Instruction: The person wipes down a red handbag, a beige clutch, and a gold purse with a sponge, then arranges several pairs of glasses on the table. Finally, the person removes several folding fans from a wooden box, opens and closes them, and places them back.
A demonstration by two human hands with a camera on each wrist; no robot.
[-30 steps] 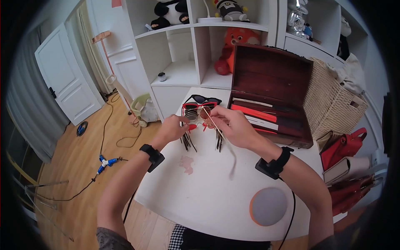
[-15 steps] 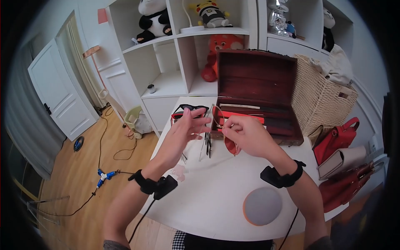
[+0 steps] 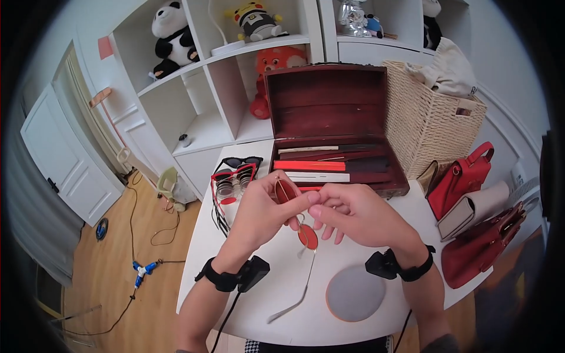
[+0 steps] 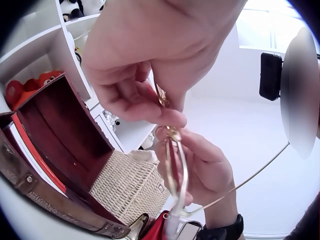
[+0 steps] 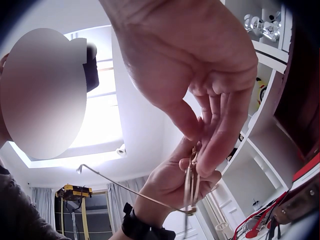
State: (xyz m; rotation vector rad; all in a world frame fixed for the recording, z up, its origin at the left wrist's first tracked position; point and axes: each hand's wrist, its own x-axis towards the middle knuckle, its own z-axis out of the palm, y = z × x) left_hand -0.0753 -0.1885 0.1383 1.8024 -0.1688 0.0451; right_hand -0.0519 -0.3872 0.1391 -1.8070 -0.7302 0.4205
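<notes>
In the head view, both hands meet at a pair of round sunglasses (image 3: 307, 236) with red lenses and a thin gold frame, held above the white table. My left hand (image 3: 259, 209) pinches the frame beside one lens, and its palm side is hidden there. From the other side, my right hand (image 3: 366, 219) pinches the frame with thumb and fingertips, as the right wrist view also shows at the gold metal (image 5: 195, 152). One long thin temple (image 3: 307, 285) hangs unfolded toward the table's front.
More eyewear (image 3: 232, 170), with red and black frames, lies at the table's left back. Behind the hands stands an open dark red case (image 3: 329, 103) holding red and white flat pieces. A grey round disc (image 3: 356, 293) lies front right. Handbags (image 3: 468, 185) and a woven basket (image 3: 432, 115) border the right.
The sunglasses have moved from over the other eyewear toward the person. My left hand has gone from spread fingers to gripping the frame; the right keeps its hold. The head view has turned right.
</notes>
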